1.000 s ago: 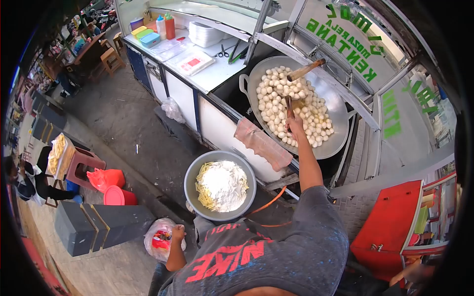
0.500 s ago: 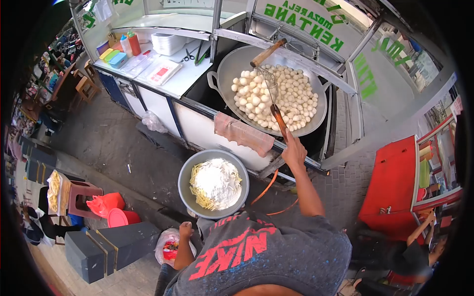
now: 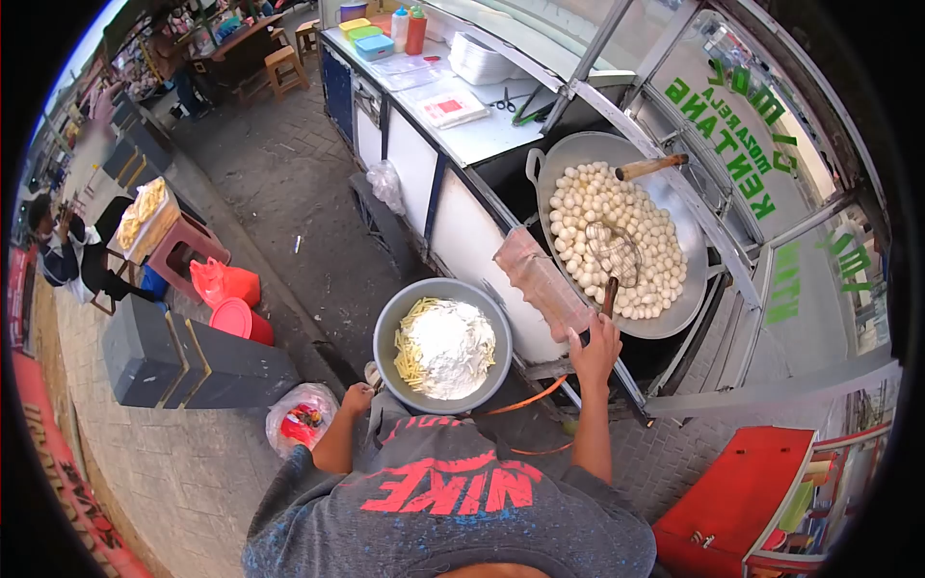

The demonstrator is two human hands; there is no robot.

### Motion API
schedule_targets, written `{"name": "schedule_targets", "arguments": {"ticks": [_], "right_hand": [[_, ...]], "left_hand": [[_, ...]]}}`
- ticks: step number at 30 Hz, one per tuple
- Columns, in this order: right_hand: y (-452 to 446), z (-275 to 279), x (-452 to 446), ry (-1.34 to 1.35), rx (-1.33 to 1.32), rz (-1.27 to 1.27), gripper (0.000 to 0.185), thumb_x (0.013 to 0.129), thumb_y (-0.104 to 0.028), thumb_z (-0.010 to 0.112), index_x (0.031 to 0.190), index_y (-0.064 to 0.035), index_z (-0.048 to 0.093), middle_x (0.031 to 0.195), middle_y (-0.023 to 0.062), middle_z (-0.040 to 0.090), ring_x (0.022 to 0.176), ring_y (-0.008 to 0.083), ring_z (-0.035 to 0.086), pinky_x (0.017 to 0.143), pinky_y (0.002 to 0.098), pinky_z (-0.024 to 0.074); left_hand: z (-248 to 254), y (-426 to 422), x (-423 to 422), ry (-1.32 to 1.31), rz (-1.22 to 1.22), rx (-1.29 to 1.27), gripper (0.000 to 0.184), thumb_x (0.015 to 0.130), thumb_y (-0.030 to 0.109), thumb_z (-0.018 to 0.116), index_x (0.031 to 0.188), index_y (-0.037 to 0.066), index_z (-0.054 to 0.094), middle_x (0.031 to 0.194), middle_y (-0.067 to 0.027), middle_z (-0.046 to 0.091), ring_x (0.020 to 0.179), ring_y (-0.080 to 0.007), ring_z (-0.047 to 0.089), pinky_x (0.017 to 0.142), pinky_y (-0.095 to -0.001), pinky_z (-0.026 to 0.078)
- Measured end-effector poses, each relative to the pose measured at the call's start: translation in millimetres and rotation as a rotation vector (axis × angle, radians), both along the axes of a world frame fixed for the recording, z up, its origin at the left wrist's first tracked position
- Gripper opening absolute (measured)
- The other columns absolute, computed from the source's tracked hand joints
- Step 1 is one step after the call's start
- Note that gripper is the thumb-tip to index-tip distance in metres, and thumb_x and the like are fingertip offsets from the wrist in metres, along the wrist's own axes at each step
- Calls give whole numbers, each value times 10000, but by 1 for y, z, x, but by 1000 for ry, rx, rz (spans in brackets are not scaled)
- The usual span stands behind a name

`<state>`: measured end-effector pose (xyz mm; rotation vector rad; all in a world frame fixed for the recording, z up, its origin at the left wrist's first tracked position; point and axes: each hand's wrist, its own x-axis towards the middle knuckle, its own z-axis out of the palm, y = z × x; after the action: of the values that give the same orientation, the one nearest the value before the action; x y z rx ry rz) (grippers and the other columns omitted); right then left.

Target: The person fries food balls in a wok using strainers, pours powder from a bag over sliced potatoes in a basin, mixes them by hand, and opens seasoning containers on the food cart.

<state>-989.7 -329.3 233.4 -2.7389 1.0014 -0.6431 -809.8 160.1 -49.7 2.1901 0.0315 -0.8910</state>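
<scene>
My right hand [image 3: 595, 353] is closed round the wooden handle of a wire strainer [image 3: 614, 252], whose mesh rests among pale round balls [image 3: 665, 275] in a large metal wok [image 3: 690, 214]. Another wooden handle [image 3: 651, 167] lies across the wok's far rim. Low at my left side, my left hand [image 3: 357, 399] has its fingers curled; whether it holds anything is too small to tell. It is near a grey basin [image 3: 388, 332] holding cut potato sticks [image 3: 412, 364] under a heap of white flour [image 3: 451, 349].
A pinkish cloth [image 3: 544, 284] hangs over the cart's edge. The counter bears squeeze bottles [image 3: 415, 31], white trays [image 3: 479, 60] and scissors [image 3: 503, 99]. A plastic bag [image 3: 302, 418], concrete blocks [image 3: 202, 361] and a red bucket [image 3: 241, 322] stand left; a seated person [image 3: 63, 246] is beyond.
The view has swung about. My right hand has drawn the strainer nearer to the wok's near side, and its mesh has come down among the balls. My left hand stays low beside the basin.
</scene>
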Motion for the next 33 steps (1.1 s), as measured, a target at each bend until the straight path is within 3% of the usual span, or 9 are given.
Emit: {"name": "schedule_targets", "arguments": {"ticks": [5, 9, 13, 20, 21, 25, 27, 31, 33], "right_hand": [[66, -10, 79, -342, 254, 346, 495, 780, -179, 706, 1232, -24, 578, 1193, 175, 555, 1104, 359, 529, 921, 454, 421], [146, -39, 120, -158, 812, 679, 482, 799, -176, 682, 1254, -52, 579, 1154, 190, 591, 966, 344, 622, 851, 396, 494], [214, -84, 141, 158, 1009, 898, 501, 815, -163, 702, 1291, -82, 566, 1054, 154, 659, 882, 228, 665, 802, 347, 528], [237, -145, 191, 422, 1043, 693, 466, 823, -216, 691, 1264, -95, 599, 728, 119, 655, 663, 198, 638, 635, 342, 506], [232, -116, 213, 623, 1052, 587, 451, 819, -234, 668, 1242, -92, 608, 901, 180, 689, 813, 278, 679, 776, 366, 528], [231, -145, 263, 513, 854, 323, 461, 822, -203, 639, 1272, -119, 582, 1006, 205, 678, 925, 369, 652, 835, 450, 512], [242, -191, 281, 149, 678, 376, 492, 824, -152, 645, 1307, -135, 560, 700, 135, 641, 647, 286, 636, 645, 394, 511], [284, -116, 381, 316, 838, 274, 326, 840, -263, 649, 1127, -110, 665, 802, 155, 676, 775, 301, 665, 693, 394, 521], [309, -101, 421, 422, 804, 242, 294, 850, -333, 640, 1004, -94, 711, 847, 165, 685, 841, 321, 665, 721, 409, 523]], "left_hand": [[39, -6, -2, -162, 19, 57, 286, 807, 232, 621, 944, -11, 685, 881, -173, 701, 851, -271, 681, 792, -364, 524], [37, 14, 5, -221, 23, 161, 403, 818, 249, 632, 1140, 6, 613, 971, -180, 692, 939, -310, 667, 858, -382, 511], [22, 50, 26, -136, -21, 245, 528, 826, 306, 603, 1254, 2, 546, 1129, -244, 642, 1092, -384, 604, 944, -429, 473], [-29, 90, 116, -150, -69, 228, 541, 787, 319, 601, 1178, -54, 593, 1122, -268, 638, 1096, -374, 608, 959, -425, 465], [-40, 91, 137, -140, -75, 248, 520, 785, 326, 609, 1159, -35, 606, 1112, -263, 639, 1086, -383, 606, 956, -426, 466], [-43, 81, 243, -86, -157, 219, 533, 797, 323, 637, 1213, -4, 573, 1188, -264, 599, 1144, -387, 562, 993, -423, 440], [-43, 78, 300, -135, -173, 168, 518, 813, 303, 637, 1219, -9, 563, 1206, -262, 590, 1149, -387, 561, 995, -419, 440], [-21, 77, 399, -149, -105, 81, 479, 847, 234, 624, 1244, -19, 532, 1234, -245, 582, 1170, -380, 558, 1006, -415, 429], [-49, 86, 434, -255, 4, -87, 498, 842, 192, 635, 1261, -43, 502, 1095, -231, 637, 1033, -311, 632, 902, -369, 482]]}}
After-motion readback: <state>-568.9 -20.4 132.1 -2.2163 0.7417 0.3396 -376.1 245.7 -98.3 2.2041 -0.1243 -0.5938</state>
